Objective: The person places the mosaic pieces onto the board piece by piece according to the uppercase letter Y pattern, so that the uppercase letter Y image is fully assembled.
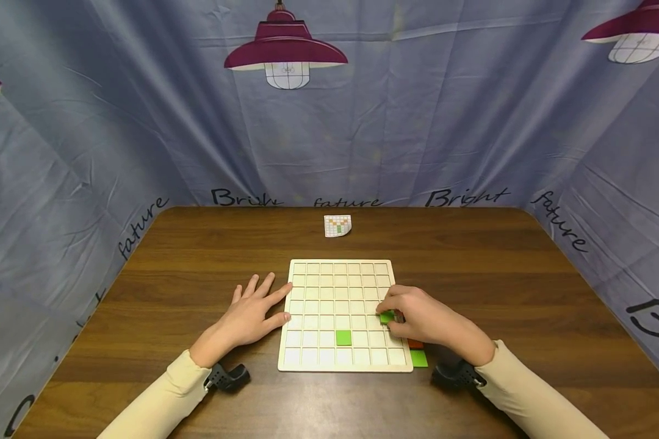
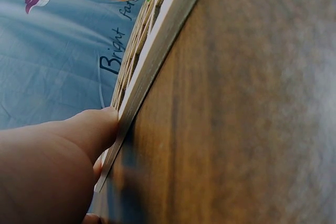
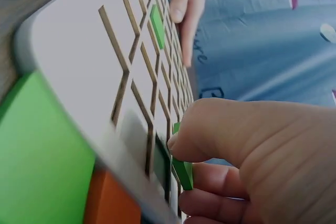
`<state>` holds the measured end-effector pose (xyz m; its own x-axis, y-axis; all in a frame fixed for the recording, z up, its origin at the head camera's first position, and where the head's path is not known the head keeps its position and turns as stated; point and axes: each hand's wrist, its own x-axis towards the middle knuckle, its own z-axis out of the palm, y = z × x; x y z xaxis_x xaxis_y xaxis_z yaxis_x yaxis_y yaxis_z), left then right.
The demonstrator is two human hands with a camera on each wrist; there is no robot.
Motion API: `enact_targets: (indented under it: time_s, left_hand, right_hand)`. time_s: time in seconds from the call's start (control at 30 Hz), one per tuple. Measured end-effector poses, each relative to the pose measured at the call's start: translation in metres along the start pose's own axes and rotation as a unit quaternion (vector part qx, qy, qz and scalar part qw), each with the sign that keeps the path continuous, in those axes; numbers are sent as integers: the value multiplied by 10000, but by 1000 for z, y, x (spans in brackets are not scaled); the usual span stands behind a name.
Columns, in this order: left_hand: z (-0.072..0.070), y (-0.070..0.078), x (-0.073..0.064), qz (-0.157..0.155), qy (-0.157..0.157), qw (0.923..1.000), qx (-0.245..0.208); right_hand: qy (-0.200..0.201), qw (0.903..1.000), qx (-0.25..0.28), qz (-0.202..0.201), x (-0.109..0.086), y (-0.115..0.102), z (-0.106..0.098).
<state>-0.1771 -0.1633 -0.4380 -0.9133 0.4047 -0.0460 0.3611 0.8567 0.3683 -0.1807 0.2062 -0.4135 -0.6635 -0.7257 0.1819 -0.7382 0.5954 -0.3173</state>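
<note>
Between the right hand's fingers (image 3: 215, 179), a green tile (image 3: 182, 174)

Beneath the fingers (image 1: 278, 295) runs the dark brown wood-grain bench (image 1: 461, 238), spreading left, right and well beyond them! And past its far edge, ahead of the fingers, hangs a creased blue-grey curtain (image 1: 417, 122), "Bright" and "fature" lettering (image 1: 467, 197) low across it. Higher up beyond the fingers, there's a printed maroon lamp (image 1: 285, 46), with a second lamp (image 1: 642, 27) away to the right!
</note>
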Motion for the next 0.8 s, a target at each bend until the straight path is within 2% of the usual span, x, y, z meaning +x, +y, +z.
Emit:
enact_targets:
  time_s: [0.23, 0.43, 0.8]
  left_hand:
    - [0, 0, 0, 3, 24, 10000, 14]
    - [0, 0, 0, -23, -10, 10000, 6]
    - [-1, 0, 0, -56, -13, 10000, 8]
  right_hand:
    - [-76, 9994, 3, -334, 19, -9, 11]
    - [58, 9976, 9, -686, 29, -15, 16]
    - [-21, 9981, -23, -618, 43, -27, 16]
